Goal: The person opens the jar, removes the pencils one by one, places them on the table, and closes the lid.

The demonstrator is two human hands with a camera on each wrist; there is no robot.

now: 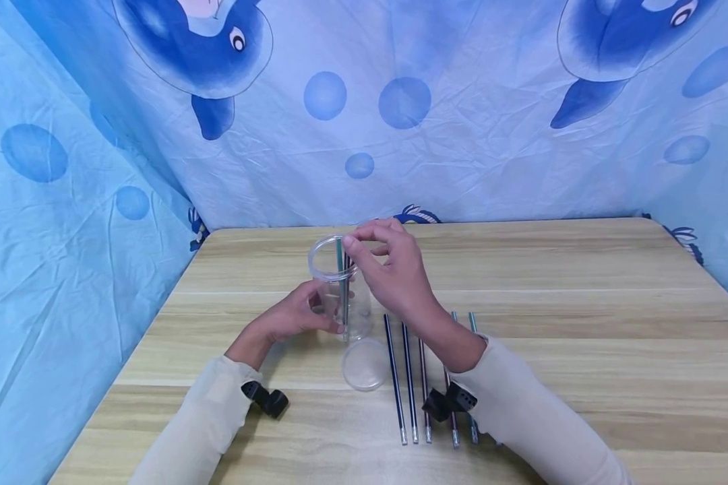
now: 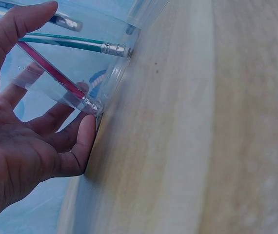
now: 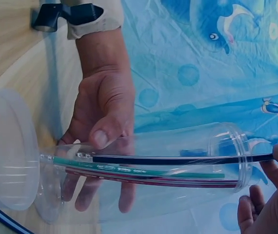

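Note:
A tall clear plastic jar (image 1: 362, 311) stands on the table, its open mouth at the top. My left hand (image 1: 297, 313) holds the lower part of the jar, with the thumb on the near side and fingers behind. Over the mouth, my right hand (image 1: 394, 269) pinches the upper end of a dark pencil (image 3: 178, 160), which reaches down inside the jar with its eraser end near the bottom. A teal pencil (image 2: 70, 42) and a red pencil (image 2: 56, 73) lean inside as well, eraser ends down.
A round clear lid (image 1: 365, 365) lies flat in front of the jar. To its right, several pencils, among them a dark blue pencil (image 1: 394, 380), lie in a row, partly under my right forearm. Behind the wooden table (image 1: 552, 269) hangs a blue cloth (image 1: 479, 162).

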